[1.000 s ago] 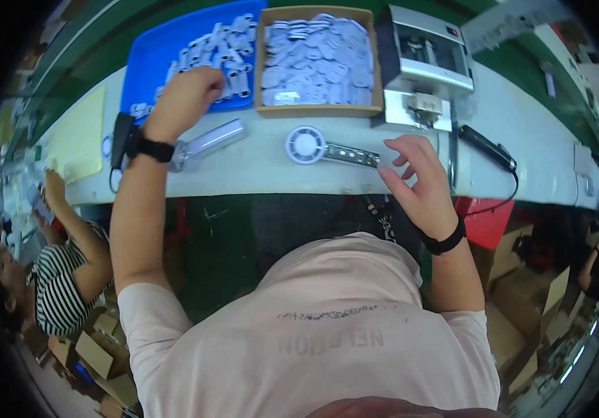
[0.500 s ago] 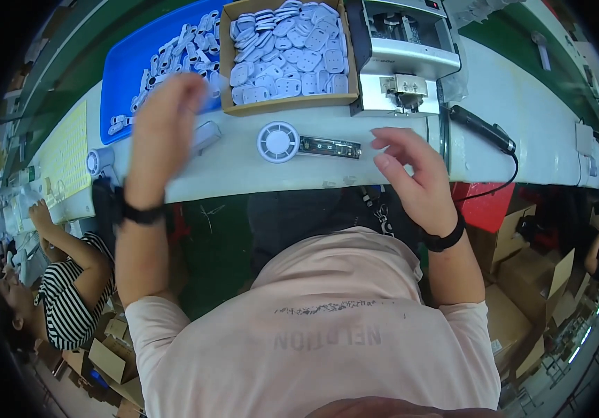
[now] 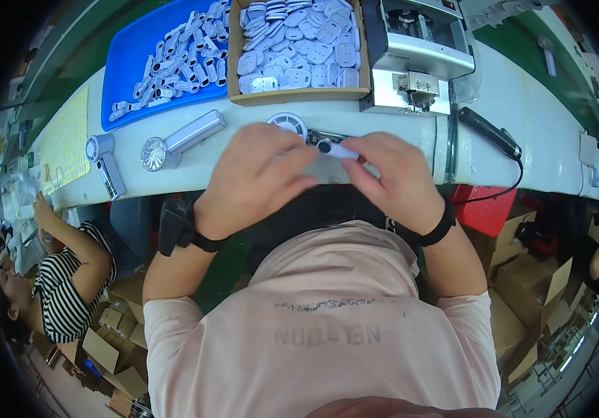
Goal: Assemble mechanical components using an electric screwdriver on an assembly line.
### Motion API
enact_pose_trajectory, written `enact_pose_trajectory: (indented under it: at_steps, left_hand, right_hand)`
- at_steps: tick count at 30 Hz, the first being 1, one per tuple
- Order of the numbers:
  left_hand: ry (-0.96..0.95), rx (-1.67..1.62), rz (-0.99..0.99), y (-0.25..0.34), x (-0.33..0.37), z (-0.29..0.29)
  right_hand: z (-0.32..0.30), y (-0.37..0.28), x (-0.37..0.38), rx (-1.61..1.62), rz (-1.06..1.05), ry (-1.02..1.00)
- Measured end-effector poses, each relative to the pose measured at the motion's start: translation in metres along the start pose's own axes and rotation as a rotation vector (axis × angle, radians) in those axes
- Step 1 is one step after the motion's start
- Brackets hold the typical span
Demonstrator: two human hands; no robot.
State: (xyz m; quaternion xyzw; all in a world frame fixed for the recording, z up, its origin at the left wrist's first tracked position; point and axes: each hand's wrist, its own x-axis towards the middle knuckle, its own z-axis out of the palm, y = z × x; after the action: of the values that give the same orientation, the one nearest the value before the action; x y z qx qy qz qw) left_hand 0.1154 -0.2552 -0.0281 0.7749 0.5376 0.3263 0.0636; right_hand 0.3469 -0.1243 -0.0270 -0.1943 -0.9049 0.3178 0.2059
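My right hand (image 3: 393, 177) is closed on a small white plastic piece with a dark oval end (image 3: 336, 149), held above the table's near edge. Just left of it is my left hand (image 3: 258, 174), its thumb and fingers apart and holding nothing that I can see. Behind both hands lies a handheld fan with a round slotted head (image 3: 287, 122) and an uncovered circuit board in its handle, partly hidden by my fingers. A blue tray (image 3: 113, 90) at the far left holds many similar small white pieces.
A cardboard box (image 3: 299, 96) of flat white covers stands beside a silver machine (image 3: 411, 56). To the left lie a white fan (image 3: 191, 134) and a smaller one with its handle uncovered (image 3: 101, 148). A black corded tool (image 3: 487, 131) rests at right. Another person (image 3: 76, 285) sits at left.
My left hand has come back from the blue tray to the middle, beside my right hand. The small white piece now shows in my right hand, which has moved slightly left.
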Motion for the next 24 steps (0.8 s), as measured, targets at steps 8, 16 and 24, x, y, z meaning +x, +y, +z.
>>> enact_pose_trajectory:
  at_steps: [8,16,24]
  left_hand:
    - [0.029,0.019,-0.208,-0.007,0.011,0.022]
    - [-0.069,-0.014,-0.144,-0.023,0.013,0.035]
    - [-0.062,-0.001,-0.058,-0.026,0.013,0.036]
  right_hand:
    - [0.015,0.009,0.018,-0.197,-0.109,-0.027]
    - [0.03,0.021,0.013,-0.222,-0.188,0.042]
    - [0.025,0.023,0.014,-0.273,-0.245,-0.027]
